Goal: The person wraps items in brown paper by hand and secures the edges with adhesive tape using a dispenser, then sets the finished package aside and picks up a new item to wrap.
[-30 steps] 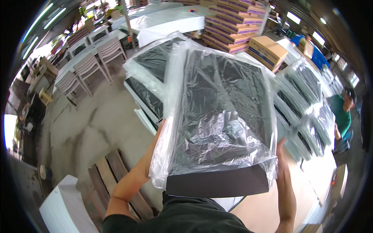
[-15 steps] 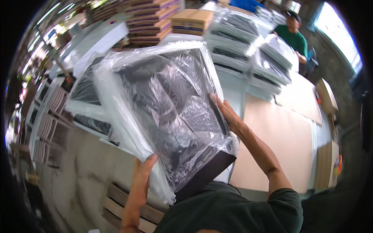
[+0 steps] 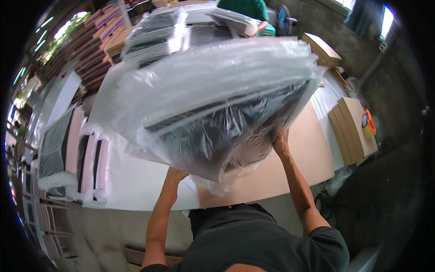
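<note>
I hold a large flat black panel wrapped in a clear plastic bag (image 3: 213,109) up in front of me, tilted over the table. My left hand (image 3: 174,174) grips its lower edge from below, mostly hidden by the plastic. On the right side of the panel, my right hand (image 3: 281,143) grasps the lower right edge. The bag's loose end hangs down between my hands. Below lies a white tabletop (image 3: 136,177) with a tan board (image 3: 294,154) on it.
Several more bagged black panels (image 3: 68,149) lie stacked at the table's left end, and others (image 3: 181,27) at the far side. Flat cardboard sheets (image 3: 353,127) with an orange tape roll (image 3: 368,123) lie to the right. A person in green (image 3: 240,7) stands beyond. Cardboard stacks (image 3: 95,45) rise at back left.
I have turned to the right with the bagged panel and lifted it flatter over the table. Both hands keep their hold on it.
</note>
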The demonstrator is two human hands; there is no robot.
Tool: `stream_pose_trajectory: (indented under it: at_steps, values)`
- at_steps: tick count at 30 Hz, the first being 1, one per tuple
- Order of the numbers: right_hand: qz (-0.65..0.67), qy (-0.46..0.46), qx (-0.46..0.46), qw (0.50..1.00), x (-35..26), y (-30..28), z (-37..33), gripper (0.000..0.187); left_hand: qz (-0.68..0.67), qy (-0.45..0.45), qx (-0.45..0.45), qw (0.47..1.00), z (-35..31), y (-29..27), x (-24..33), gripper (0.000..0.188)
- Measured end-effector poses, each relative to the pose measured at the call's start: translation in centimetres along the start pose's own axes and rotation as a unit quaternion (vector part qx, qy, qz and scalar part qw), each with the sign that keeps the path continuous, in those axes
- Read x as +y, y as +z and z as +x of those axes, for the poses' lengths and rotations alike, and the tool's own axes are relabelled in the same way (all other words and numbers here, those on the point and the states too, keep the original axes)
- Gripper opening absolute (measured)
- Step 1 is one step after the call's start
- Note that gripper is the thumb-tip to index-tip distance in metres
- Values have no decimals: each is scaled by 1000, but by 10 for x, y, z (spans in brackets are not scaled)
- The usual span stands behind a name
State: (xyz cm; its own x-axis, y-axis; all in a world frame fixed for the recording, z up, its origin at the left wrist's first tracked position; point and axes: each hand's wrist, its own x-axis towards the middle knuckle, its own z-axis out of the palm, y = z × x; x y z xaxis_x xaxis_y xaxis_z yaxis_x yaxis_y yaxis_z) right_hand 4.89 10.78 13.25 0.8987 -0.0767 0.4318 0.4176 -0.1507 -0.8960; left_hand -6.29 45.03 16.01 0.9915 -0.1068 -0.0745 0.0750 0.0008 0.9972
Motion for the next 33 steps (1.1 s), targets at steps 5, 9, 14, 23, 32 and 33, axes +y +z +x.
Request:
stream_pose_trajectory:
  at_steps: [5, 9, 14, 23, 32, 33]
  values:
    - [-2, 123, -18, 992, 51, -80, -21, 58, -10, 14, -25, 1000, 47, 66, -24, 84]
    - [120, 132, -59, 982, 65, -134, -7, 56, -29, 37, -18, 999, 75, 91, -32, 87]
    - [203, 0, -90, 975, 8, -122, 32, 49, -65, 101, 12, 993, 74, 54, -25, 102]
    - [-20, 21, -67, 997, 43, -106, 43, 62, -44, 128, 59, 989, 109, 79, 0, 70]
    - [20, -2, 39, 999, -25, -81, 59, 71, 31, 108, 121, 986, 118, 108, 31, 76]
    - [32, -52, 49, 997, -27, -80, 65, 68, 28, 132, 147, 980, 116, 112, 37, 76]
